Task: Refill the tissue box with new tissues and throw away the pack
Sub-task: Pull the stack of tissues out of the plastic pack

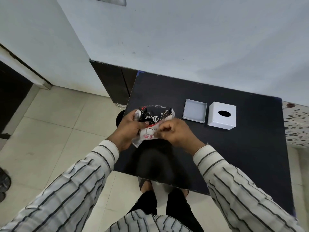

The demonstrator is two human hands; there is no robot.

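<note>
A black and white plastic tissue pack (154,117) with red marks is held above the left part of the black table (234,148). My left hand (129,129) grips its left side. My right hand (173,131) pinches the pack's near white edge between thumb and fingers. To the right on the table lies the white tissue box's flat tray-like part (194,111), hollow side up with nothing in it. Beside it stands the white cube cover (222,118) with an oval hole on top.
A dark round object (119,118) shows below the table's left edge. A dark cabinet (113,81) stands against the white wall behind. Beige floor tiles lie to the left, with sandals (4,183) at the far left edge.
</note>
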